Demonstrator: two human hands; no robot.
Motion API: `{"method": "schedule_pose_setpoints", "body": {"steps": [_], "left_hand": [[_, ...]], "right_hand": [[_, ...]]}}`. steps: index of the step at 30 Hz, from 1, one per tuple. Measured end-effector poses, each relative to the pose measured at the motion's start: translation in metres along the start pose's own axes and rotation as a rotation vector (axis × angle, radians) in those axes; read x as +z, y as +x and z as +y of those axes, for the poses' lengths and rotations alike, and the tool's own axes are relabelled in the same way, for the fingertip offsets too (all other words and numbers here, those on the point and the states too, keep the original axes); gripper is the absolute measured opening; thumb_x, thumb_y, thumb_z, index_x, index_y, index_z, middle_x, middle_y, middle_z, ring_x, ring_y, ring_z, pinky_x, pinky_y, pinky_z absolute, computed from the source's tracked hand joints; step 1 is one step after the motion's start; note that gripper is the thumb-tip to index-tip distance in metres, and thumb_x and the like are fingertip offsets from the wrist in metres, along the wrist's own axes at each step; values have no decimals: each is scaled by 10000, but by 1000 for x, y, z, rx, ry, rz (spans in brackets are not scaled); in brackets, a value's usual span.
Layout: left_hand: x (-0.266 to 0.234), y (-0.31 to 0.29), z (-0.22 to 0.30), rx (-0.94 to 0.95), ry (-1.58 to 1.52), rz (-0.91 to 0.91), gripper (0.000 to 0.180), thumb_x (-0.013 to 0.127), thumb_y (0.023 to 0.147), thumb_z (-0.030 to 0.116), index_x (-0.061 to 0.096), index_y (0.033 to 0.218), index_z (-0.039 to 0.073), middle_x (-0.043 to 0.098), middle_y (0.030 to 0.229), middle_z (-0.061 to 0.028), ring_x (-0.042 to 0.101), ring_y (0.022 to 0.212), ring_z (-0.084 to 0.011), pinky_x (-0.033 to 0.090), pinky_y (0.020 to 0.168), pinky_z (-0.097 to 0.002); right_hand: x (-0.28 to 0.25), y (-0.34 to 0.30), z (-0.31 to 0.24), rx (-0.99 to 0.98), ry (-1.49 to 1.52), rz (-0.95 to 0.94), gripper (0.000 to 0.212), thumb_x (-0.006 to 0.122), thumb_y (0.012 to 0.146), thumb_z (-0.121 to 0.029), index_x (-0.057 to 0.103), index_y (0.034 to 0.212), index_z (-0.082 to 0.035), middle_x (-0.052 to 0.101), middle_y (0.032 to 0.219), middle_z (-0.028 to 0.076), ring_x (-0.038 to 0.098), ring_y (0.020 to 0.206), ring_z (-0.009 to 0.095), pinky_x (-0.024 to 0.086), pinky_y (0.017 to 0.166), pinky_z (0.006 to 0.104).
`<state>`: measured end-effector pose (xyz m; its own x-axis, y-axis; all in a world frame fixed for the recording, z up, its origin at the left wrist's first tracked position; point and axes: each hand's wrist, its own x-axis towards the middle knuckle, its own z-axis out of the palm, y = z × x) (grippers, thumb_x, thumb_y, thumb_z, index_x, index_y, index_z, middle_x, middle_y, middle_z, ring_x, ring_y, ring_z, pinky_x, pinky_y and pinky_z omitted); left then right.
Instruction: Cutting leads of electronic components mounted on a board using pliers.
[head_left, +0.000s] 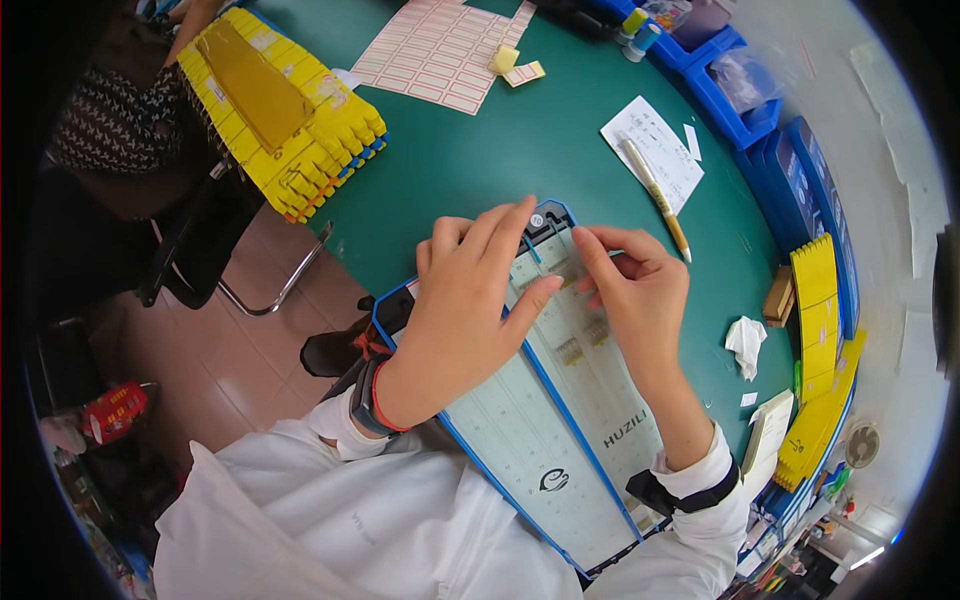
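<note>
A long flat case (522, 440) with blue edges and pale translucent panels lies before me, partly on the table's near edge. A blue strip divides it lengthwise, and small yellowish pieces (570, 350) show through its right panel. My left hand (465, 310) rests over the far left part of the case, fingers stretched toward its dark end and thumb apart. At the far right edge, my right hand (638, 285) has its fingers curled in and its thumb near the case's corner. What those fingers hold, if anything, is hidden.
On the green table (440, 160) are a stack of yellow strips (330, 110), a label sheet (430, 50), a paper note (650, 140), a gold pen (655, 200) and a crumpled tissue (745, 347). Blue bins (745, 115) line the right. A person sits at far left.
</note>
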<state>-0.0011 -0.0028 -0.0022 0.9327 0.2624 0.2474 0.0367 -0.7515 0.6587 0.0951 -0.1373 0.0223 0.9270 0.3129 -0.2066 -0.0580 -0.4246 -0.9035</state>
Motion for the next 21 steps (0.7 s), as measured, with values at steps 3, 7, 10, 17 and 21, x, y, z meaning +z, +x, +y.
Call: {"method": "schedule_pose_setpoints", "body": {"steps": [3, 7, 10, 17, 21], "left_hand": [[-2, -2, -1, -45, -19, -13, 604, 674, 847, 281, 453, 1353, 35, 523, 1284, -123, 448, 1054, -292, 332, 958, -401], [-2, 0, -1, -49, -20, -16, 598, 689, 833, 251, 466, 1345, 38, 529, 1275, -121, 456, 1034, -288, 347, 940, -398], [-3, 1, 0, -46, -25, -17, 596, 697, 824, 235, 473, 1340, 38, 532, 1271, -121, 460, 1028, -289, 354, 933, -398], [-3, 2, 0, -47, -24, -21, 587, 706, 816, 223, 487, 1326, 32, 538, 1265, -122, 466, 1033, -296, 367, 934, -402], [-4, 2, 0, -41, -16, -15, 584, 706, 815, 220, 489, 1323, 30, 540, 1261, -124, 468, 1034, -296, 371, 935, -401]], "right_hand": [[5, 2, -1, -32, -62, -7, 164, 719, 851, -145, 726, 928, 0, 642, 838, 44, 618, 598, 83, 421, 467, 205], [4, 4, -3, 4, -55, -27, 166, 721, 849, -145, 727, 928, 1, 639, 832, 40, 601, 589, 75, 411, 463, 203], [3, 5, -4, 16, -23, -33, 166, 724, 847, -147, 727, 926, -1, 633, 825, 36, 582, 574, 67, 407, 460, 198], [-1, 8, -1, 47, -51, -57, 202, 728, 847, -179, 721, 917, 11, 638, 733, 31, 557, 543, 54, 403, 457, 191], [-1, 10, -5, 85, -63, -69, 239, 727, 850, -218, 718, 907, 14, 629, 644, 9, 534, 521, 41, 403, 464, 185]]}}
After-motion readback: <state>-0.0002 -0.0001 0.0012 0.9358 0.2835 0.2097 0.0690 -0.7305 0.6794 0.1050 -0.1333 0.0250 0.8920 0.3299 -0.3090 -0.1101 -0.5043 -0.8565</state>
